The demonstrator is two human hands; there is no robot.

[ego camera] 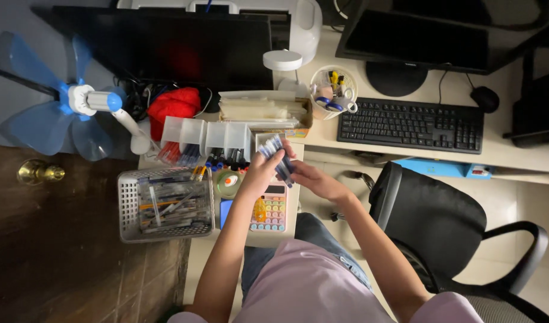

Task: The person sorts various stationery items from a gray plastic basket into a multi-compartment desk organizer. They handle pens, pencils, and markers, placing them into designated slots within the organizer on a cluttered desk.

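2 hands, left hand point(259, 173) and right hand point(307, 177), both clasping 1 bundle of pens point(276, 154) above the pastel calculator point(270, 209).

A blue fan point(77, 98) stands at the left beside a red bundle point(176, 104), above a grey mesh basket point(131, 206) filled with pens. A pastel calculator point(269, 212) lies on the tabletop point(322, 134). Farther right are a black keyboard point(410, 124), a mouse point(485, 98) and a black office chair point(433, 221).

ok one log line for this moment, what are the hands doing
left hand + right hand: hold bundle of blue pens | below: pastel calculator | left: grey mesh basket of pens
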